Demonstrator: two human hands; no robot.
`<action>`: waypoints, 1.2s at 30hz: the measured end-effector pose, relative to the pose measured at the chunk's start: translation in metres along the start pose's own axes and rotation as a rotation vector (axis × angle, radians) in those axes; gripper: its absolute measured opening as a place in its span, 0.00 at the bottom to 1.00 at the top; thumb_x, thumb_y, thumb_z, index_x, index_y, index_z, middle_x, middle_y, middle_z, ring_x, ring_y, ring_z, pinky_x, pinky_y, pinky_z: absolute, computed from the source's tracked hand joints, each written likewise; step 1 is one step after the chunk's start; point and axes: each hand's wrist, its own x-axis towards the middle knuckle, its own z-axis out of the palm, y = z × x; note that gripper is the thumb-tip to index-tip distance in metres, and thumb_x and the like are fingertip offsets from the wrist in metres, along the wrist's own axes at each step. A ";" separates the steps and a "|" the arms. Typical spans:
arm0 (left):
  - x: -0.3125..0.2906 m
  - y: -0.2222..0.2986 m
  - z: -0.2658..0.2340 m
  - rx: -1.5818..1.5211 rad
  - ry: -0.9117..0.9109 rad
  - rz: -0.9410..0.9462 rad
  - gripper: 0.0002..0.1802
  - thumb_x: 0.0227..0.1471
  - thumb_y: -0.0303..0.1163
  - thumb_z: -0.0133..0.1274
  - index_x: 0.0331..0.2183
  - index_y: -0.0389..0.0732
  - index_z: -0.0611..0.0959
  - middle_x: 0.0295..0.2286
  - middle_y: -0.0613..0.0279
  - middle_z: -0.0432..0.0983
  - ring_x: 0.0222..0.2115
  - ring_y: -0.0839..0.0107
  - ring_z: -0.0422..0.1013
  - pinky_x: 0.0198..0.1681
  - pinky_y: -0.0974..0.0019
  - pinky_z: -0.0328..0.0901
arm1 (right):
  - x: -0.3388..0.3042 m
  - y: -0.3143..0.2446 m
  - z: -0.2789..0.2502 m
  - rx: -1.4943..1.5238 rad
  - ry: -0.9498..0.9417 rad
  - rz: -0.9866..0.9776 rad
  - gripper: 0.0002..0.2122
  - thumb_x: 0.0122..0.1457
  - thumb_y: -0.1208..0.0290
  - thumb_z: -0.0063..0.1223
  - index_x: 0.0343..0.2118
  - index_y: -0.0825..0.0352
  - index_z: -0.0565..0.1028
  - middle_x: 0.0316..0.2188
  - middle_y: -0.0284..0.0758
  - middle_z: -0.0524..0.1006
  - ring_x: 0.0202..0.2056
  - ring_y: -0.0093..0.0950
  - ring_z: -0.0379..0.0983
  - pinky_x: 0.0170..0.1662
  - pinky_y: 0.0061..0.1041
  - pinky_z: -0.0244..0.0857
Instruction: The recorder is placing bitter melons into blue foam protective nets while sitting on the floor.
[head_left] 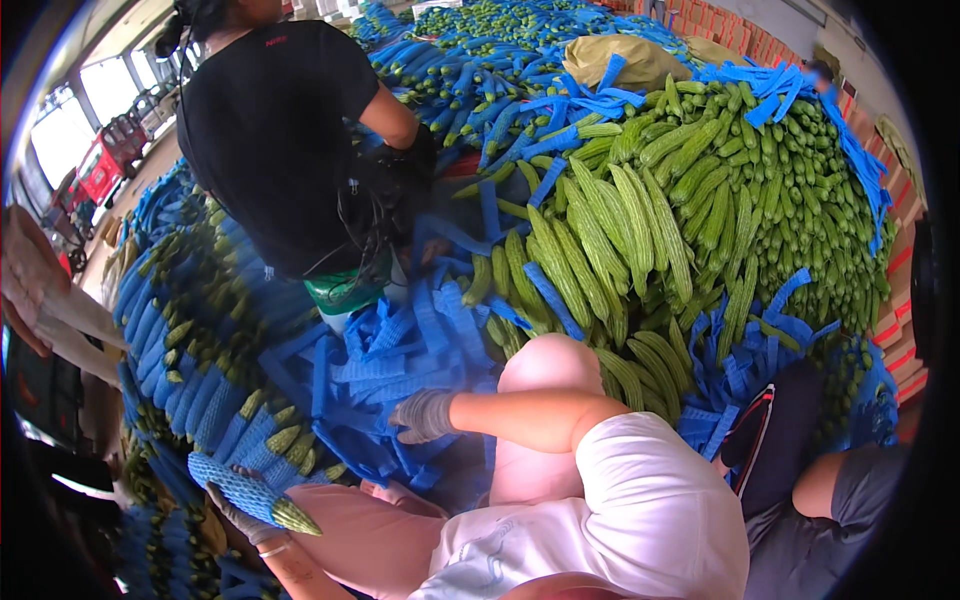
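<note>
A bitter gourd in a blue foam net sleeve [250, 493] is gripped near left by the gloved left hand [240, 520], fingers closed around it. Further right, the gloved right hand [424, 415] rests open-fingered on loose blue sleeves [385, 365]. The stacked gourds [640, 220] far right could be toppled if nudged.

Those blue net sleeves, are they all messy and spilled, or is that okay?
The loose blue net sleeves lie in an untidy heap between the stacked sleeved gourds and the bare green gourds. Nothing looks broken. The left hand holds one sleeved gourd; the gloved right hand reaches into the heap.
</note>
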 end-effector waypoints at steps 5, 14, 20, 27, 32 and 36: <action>0.000 0.003 -0.005 -0.055 -0.076 -0.009 0.27 0.47 0.54 0.53 0.37 0.40 0.75 0.30 0.61 0.72 0.29 0.66 0.68 0.36 0.62 0.66 | 0.000 -0.002 0.000 0.015 0.002 -0.013 0.23 0.56 0.55 0.44 0.52 0.62 0.67 0.49 0.41 0.70 0.48 0.40 0.69 0.50 0.37 0.62; -0.007 0.004 -0.001 -0.020 -0.110 0.031 0.27 0.47 0.54 0.53 0.37 0.38 0.74 0.29 0.59 0.72 0.28 0.65 0.69 0.34 0.63 0.67 | 0.004 0.000 0.006 -0.017 -0.004 -0.042 0.24 0.56 0.53 0.42 0.54 0.61 0.66 0.50 0.41 0.70 0.48 0.40 0.68 0.51 0.37 0.60; -0.016 0.003 0.015 -0.029 -0.014 0.021 0.26 0.47 0.53 0.54 0.34 0.38 0.74 0.28 0.61 0.71 0.27 0.67 0.66 0.34 0.65 0.64 | 0.004 0.002 0.009 -0.020 0.043 -0.062 0.24 0.55 0.54 0.44 0.52 0.62 0.68 0.48 0.42 0.71 0.47 0.41 0.69 0.49 0.38 0.62; -0.002 0.004 -0.006 -0.069 -0.087 0.022 0.28 0.45 0.55 0.54 0.35 0.38 0.73 0.29 0.61 0.70 0.29 0.65 0.67 0.34 0.62 0.66 | 0.006 0.001 0.010 -0.013 0.079 -0.078 0.23 0.53 0.56 0.46 0.50 0.63 0.69 0.45 0.43 0.73 0.44 0.41 0.71 0.46 0.40 0.65; -0.002 0.005 -0.007 -0.033 -0.096 0.015 0.28 0.45 0.55 0.54 0.35 0.39 0.74 0.29 0.62 0.70 0.29 0.66 0.67 0.36 0.62 0.66 | 0.001 -0.004 0.001 -0.048 -0.032 -0.025 0.24 0.57 0.52 0.41 0.54 0.60 0.66 0.52 0.40 0.68 0.49 0.40 0.68 0.51 0.37 0.60; -0.005 0.005 -0.003 -0.038 -0.098 0.007 0.28 0.45 0.55 0.55 0.36 0.39 0.74 0.29 0.62 0.70 0.30 0.66 0.67 0.36 0.63 0.66 | 0.002 -0.004 0.001 -0.043 -0.047 -0.018 0.24 0.57 0.52 0.41 0.54 0.60 0.66 0.52 0.40 0.68 0.49 0.40 0.67 0.52 0.36 0.60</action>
